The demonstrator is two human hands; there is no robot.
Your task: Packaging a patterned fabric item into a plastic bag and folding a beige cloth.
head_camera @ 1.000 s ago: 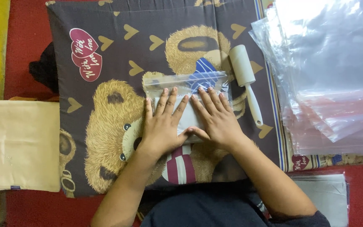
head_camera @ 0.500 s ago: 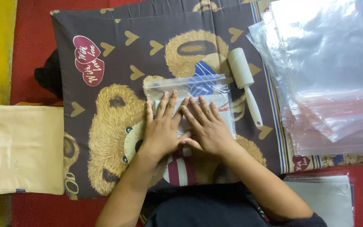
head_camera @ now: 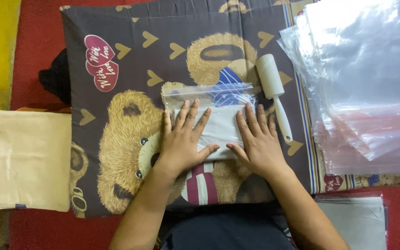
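A clear bag (head_camera: 211,121) (white folded cloth inside) is being pressed flat by both hands. The left hand (head_camera: 181,141) and right hand (head_camera: 258,143) are being held open, slightly apart.

A dark grey cushion cover printed with brown teddy bears, tan hearts and red hearts (head_camera: 130,60) fills the middle of the scene. On it, to the right, lies a white lint roller with a white handle (head_camera: 276,95), its roll end far and its handle end near. Further right sits a stack of clear plastic bags (head_camera: 366,83). To the left lies a folded cream cloth (head_camera: 24,159), on a red floor covering (head_camera: 38,37). At the near right lies a pale grey flat packet (head_camera: 353,220).
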